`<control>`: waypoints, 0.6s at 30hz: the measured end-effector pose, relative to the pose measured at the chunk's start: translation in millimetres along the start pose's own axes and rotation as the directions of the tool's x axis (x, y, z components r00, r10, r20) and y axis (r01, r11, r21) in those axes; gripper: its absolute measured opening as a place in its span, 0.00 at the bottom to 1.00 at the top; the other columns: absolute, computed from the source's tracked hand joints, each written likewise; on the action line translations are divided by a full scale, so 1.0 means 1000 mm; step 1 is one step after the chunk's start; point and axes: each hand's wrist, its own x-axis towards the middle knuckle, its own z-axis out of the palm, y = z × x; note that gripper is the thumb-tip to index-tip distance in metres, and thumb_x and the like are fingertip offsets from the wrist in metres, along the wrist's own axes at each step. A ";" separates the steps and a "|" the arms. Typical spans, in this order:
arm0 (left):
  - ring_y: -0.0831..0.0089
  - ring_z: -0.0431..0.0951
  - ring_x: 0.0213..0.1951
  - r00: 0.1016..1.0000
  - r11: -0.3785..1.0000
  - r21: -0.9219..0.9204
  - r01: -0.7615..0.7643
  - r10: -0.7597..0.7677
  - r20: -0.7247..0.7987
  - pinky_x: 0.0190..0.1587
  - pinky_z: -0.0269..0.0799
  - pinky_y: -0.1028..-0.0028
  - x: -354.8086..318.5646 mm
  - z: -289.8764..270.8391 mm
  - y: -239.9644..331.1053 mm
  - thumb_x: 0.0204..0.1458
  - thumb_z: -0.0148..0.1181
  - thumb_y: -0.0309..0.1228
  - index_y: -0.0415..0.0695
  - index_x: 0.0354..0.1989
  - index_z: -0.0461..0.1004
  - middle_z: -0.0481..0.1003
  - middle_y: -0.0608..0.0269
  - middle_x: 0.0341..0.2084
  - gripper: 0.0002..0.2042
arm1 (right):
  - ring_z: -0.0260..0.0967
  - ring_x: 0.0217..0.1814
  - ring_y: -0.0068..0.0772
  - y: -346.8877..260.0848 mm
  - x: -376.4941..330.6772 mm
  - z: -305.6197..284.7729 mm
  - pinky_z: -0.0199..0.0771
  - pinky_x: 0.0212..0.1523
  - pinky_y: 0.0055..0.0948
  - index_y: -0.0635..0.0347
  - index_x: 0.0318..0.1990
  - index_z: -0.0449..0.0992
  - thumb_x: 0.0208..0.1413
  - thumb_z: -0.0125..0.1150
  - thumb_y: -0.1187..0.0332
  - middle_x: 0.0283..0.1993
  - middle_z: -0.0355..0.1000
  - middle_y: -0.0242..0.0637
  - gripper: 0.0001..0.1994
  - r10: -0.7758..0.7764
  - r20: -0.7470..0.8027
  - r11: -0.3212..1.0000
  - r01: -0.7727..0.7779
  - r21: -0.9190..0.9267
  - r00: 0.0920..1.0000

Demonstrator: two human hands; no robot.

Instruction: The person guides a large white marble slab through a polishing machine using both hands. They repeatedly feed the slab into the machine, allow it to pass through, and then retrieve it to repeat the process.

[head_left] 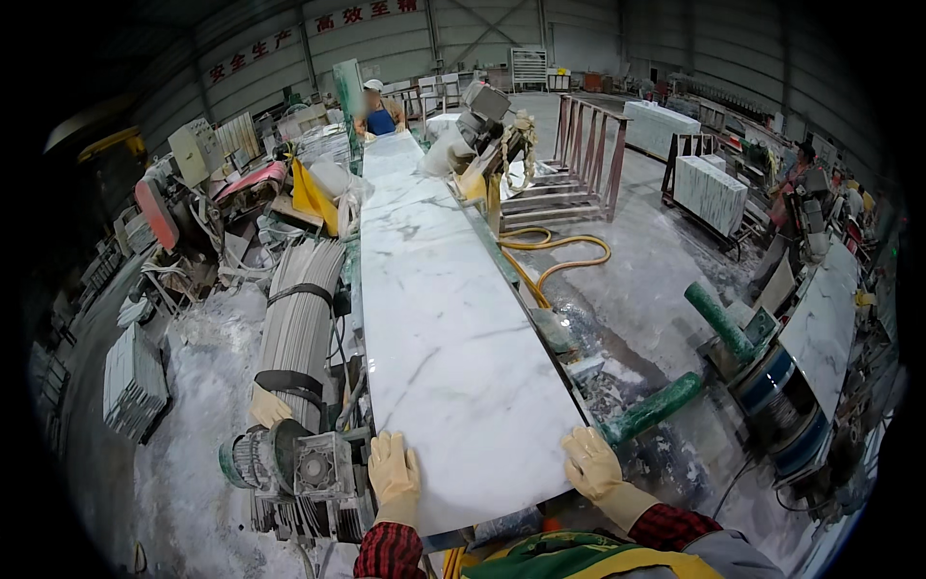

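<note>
A long white marble slab (449,318) with grey veins runs away from me along a conveyor bed. On its near left edge rests my left hand (394,471) in a cream glove, fingers stretched out flat on the stone. My right hand (590,460), gloved alike, lies over the near right edge with its fingers extended on the surface; its thumb side is hard to make out. At the slab's far end stands a co-worker (379,116) in a white cap and blue apron, close to the stone.
Left of the slab sit a motor with gearbox (289,463) and a strapped bundle of long grey strips (301,309). Green rollers (656,405) jut out at the right. A yellow hose (579,253) loops on the floor near a metal rack (579,159). Stacked slabs (711,196) stand farther right.
</note>
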 end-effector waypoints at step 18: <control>0.36 0.69 0.72 0.996 0.997 -0.008 -0.079 0.079 -0.049 0.69 0.69 0.46 -0.013 -0.004 -0.003 0.67 0.64 0.37 0.46 0.69 0.73 0.73 0.43 0.69 0.24 | 0.70 0.66 0.69 -0.007 -0.011 -0.008 0.71 0.71 0.60 0.65 0.62 0.78 0.59 0.67 0.69 0.63 0.74 0.59 0.23 0.018 0.000 1.000 -0.018 0.025 1.000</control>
